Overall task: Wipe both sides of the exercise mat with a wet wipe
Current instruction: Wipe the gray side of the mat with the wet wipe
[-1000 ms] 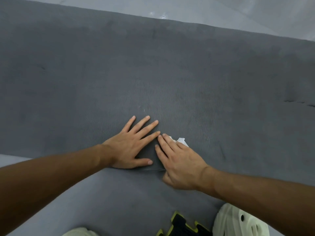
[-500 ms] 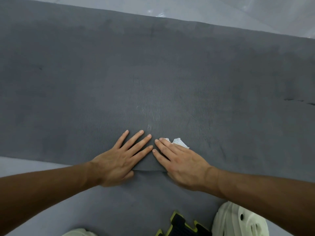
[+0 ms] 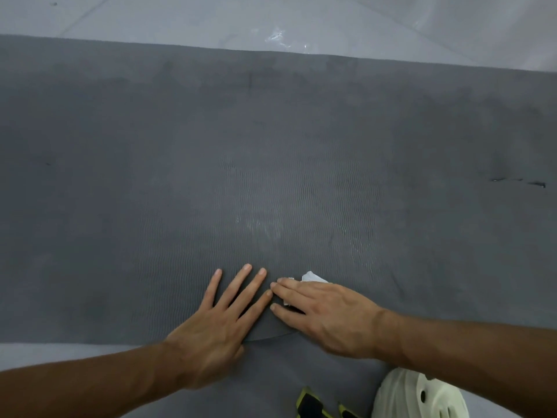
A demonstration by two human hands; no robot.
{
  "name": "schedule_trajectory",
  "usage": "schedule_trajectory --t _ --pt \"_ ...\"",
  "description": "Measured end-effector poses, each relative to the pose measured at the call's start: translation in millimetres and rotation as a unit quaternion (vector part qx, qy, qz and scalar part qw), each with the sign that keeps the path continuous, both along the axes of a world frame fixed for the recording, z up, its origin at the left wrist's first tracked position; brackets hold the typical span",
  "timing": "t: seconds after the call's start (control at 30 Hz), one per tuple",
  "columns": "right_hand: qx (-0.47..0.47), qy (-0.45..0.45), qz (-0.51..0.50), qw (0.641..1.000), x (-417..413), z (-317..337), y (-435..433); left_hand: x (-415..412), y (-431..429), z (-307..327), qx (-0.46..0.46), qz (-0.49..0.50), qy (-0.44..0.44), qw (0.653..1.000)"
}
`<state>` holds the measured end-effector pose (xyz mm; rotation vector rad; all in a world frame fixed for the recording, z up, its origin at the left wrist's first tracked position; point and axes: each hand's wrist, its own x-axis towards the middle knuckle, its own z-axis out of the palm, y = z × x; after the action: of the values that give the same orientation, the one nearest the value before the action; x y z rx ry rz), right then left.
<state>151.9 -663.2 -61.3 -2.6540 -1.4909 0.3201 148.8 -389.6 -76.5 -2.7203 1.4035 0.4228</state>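
A dark grey exercise mat [image 3: 271, 152] with a fine wavy texture fills most of the view, lying across a pale floor. Its near part looks folded over, with a curved edge [image 3: 271, 337] running under my hands. My left hand [image 3: 220, 321] lies flat on the mat with fingers spread, holding nothing. My right hand [image 3: 325, 315] presses down next to it, fingertips touching the left ones. A crumpled white wet wipe [image 3: 312, 278] sticks out from under my right fingers. Faint wet streaks [image 3: 262, 230] show just beyond the hands.
Pale grey floor [image 3: 211, 19] lies beyond the mat's far edge, with a shiny wet patch [image 3: 277, 36]. A white perforated clog [image 3: 422, 396] and a black-and-yellow object [image 3: 310, 405] sit at the bottom right. Small dark marks [image 3: 518, 182] scar the mat at right.
Both hands have slid back toward me along the mat, staying side by side, with the wipe still under the right hand. More of the mat's far edge and floor has come into view.
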Motion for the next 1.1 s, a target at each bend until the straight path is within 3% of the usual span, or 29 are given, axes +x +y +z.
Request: schedule_trajectory --t 0.17,0.4,0.47,0.57,0.73,0.97,1.1 --pt "-0.019 0.001 0.008 1.000 -5.2 1.7 -8.1 -7.3 -9.5 0.7 0.003 0.011 0.007 1.000" --pt "-0.015 0.101 0.010 0.995 12.4 5.8 -26.0 -10.8 -12.2 -3.0 0.011 0.022 0.050 0.998" --pt "0.012 0.127 -0.016 0.992 26.2 5.4 -31.4 -5.4 -12.6 -3.1 -0.023 0.032 0.048 0.998" --pt "0.066 0.088 -0.092 0.990 58.6 -4.9 -29.2 26.2 -16.5 -7.1 -0.054 0.074 0.035 0.995" --pt "0.147 0.076 -0.257 0.952 122.6 -5.7 -7.3 111.9 -19.9 -17.7 -0.042 0.196 0.026 0.979" --pt "0.284 0.149 -0.352 0.879 166.5 -7.4 32.4 162.8 -18.8 -19.6 -0.056 0.227 0.024 0.972" --pt "0.185 0.095 -0.297 0.932 173.1 -25.7 33.7 165.3 -14.1 -24.5 -0.038 0.253 0.008 0.967"
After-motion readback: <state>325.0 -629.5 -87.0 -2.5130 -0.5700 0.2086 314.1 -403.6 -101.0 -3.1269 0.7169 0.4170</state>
